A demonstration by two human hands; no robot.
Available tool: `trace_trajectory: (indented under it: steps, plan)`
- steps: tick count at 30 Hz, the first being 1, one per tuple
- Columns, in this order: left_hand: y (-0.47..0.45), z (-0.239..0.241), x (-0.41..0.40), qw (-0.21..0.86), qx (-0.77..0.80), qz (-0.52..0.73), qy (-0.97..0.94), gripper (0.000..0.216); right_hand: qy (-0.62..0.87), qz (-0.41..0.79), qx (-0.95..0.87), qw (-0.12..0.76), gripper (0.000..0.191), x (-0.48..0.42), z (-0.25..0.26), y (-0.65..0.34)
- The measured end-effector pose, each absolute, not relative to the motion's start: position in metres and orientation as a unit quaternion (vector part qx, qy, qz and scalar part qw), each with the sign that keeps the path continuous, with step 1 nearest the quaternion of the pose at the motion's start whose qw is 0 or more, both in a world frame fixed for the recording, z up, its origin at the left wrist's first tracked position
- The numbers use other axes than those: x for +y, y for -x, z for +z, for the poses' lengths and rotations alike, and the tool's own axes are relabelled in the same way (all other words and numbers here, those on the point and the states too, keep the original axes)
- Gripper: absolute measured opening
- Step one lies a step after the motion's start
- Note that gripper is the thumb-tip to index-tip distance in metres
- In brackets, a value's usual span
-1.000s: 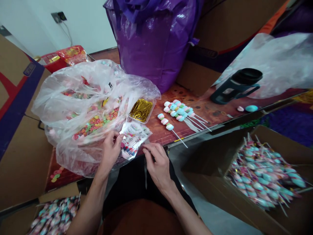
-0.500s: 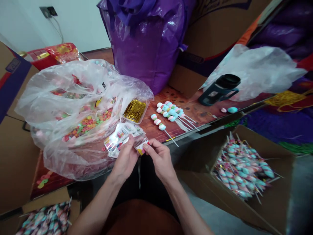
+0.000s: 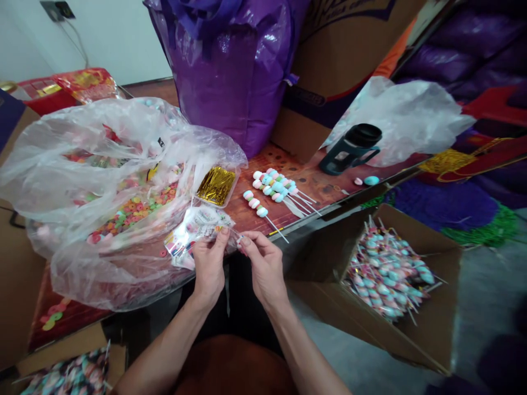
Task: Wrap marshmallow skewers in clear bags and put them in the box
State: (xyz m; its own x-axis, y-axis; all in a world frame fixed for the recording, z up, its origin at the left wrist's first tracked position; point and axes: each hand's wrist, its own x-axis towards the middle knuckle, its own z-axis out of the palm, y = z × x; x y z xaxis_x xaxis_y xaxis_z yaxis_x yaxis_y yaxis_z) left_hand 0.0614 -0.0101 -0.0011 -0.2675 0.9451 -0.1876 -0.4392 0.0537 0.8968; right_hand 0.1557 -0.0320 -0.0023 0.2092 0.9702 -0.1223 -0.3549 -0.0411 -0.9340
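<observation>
My left hand [image 3: 211, 269] and my right hand [image 3: 267, 269] are close together at the table's front edge. Thumbs and fingertips pinch a small clear printed plastic bag [image 3: 235, 236] between them. Under and beside my left fingers lies a pile of similar printed bags [image 3: 181, 233]. Just behind it, a clear tray holds gold twist ties [image 3: 217, 185]. To the right, a marshmallow skewer [image 3: 256, 204] lies alone, its white stick pointing toward me. Beyond it is a group of marshmallow skewers [image 3: 275, 185].
A large clear sack [image 3: 53, 159] with candy rings covers the table's left. Behind stands a purple bag [image 3: 226, 93]; a dark mug [image 3: 351, 149] is at right. Cardboard boxes of wrapped skewers sit low at right [image 3: 442, 307] and lower left [image 3: 117, 356].
The view has shifted, so the table contents appear further left. The printed bag has turned in my fingertips and its colourful face shows less. Both hands keep pinching it.
</observation>
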Motion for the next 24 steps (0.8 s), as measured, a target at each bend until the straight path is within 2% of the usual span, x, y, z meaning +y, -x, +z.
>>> trace_trajectory:
  steps: [5,7,10,15,20,24]
  plan:
    - [-0.058,-0.01,-0.011,0.503,0.503,0.65,-0.266,0.025,0.492,0.541,-0.343,0.589,0.023,-0.032,-0.003,-0.155]
    - [-0.057,-0.011,-0.012,0.515,0.501,0.639,-0.274,0.026,0.511,0.517,-0.337,0.598,0.021,-0.03,-0.004,-0.155]
    - [-0.057,-0.007,-0.013,0.545,0.489,0.629,-0.261,0.029,0.533,0.479,-0.319,0.621,0.03,-0.026,-0.006,-0.158]
    - [-0.053,0.006,-0.008,0.584,0.463,0.637,-0.199,0.032,0.567,0.441,-0.407,0.564,0.041,-0.022,-0.003,-0.17]
    - [-0.054,0.007,-0.006,0.555,0.476,0.657,-0.183,0.032,0.595,0.375,-0.449,0.551,0.045,-0.02,-0.007,-0.173]
    - [-0.053,0.004,-0.005,0.545,0.487,0.65,-0.208,0.033,0.609,0.368,-0.466,0.526,0.048,-0.015,-0.01,-0.18]
